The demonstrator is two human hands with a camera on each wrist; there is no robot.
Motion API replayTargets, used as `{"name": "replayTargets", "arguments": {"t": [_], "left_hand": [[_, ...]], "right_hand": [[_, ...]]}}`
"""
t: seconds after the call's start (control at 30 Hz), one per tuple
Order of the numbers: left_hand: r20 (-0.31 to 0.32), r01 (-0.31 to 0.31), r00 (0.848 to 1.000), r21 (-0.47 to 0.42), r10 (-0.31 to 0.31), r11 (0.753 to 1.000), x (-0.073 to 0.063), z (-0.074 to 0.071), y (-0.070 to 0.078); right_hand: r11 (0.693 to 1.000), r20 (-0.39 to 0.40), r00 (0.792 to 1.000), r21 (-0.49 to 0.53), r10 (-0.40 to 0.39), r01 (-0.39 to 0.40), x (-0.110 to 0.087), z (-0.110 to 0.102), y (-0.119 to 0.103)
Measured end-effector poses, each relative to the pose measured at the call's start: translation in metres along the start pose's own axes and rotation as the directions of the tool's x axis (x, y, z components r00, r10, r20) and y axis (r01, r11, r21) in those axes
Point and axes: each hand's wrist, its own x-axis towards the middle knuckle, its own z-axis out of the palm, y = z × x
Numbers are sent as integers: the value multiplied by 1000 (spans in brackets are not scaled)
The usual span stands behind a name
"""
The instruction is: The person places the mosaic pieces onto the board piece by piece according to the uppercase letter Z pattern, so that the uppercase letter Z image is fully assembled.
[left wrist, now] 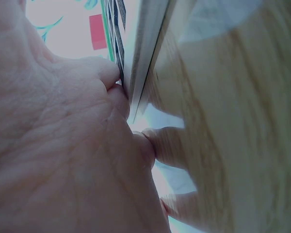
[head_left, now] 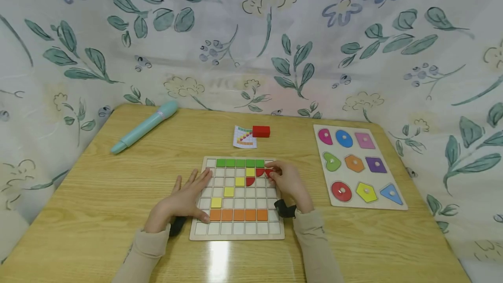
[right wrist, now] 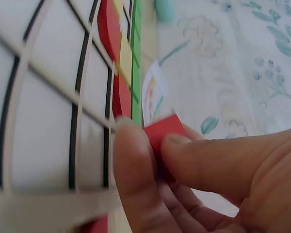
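A wooden grid board (head_left: 235, 233) lies on the table, with green squares (head_left: 240, 163) along its far row and orange squares (head_left: 239, 215) along a near row. Yellow squares (head_left: 229, 191) climb diagonally, and red quarter-round pieces (head_left: 250, 181) sit beside the upper ones. My left hand (head_left: 184, 200) rests spread over the board's left edge, thumb by the first orange square. At the right side, near the end of the green row, my right hand (head_left: 288, 182) pinches a small red piece (head_left: 269, 173) between thumb and fingers; they partly hide it.
Behind the board, a small pattern card (head_left: 244, 138) lies beside a red block (head_left: 261, 131). A shape puzzle (head_left: 342, 169) with knobbed pieces is on the right. A teal pen-like tube (head_left: 144, 127) lies at the far left. A floral cloth (head_left: 251, 56) hangs behind the table.
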Motion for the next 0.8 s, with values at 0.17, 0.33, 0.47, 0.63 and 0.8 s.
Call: {"name": "replayTargets", "arguments": {"t": [0.17,0.33,0.47,0.63,0.8], "left_hand": [[4,8,1000,0,-8,1000,0,0,1],[1,14,1000,2,-14,1000,0,0,2],[3,21,1000,6,-21,1000,1,0,3],[1,23,1000,13,-23,1000,1,1,3],[-6,32,999,28,-31,999,2,2,4]], "right_hand": [[995,64,998,94,19,-25,1,7,-1],[996,43,999,80,32,-35,0,8,-2],[1000,-15,1000,19,22,-21,-1,8,-2],[993,78,992,50,102,-106,-2,17,-9],[985,188,978,126,89,-114,-5,42,-17]]}}
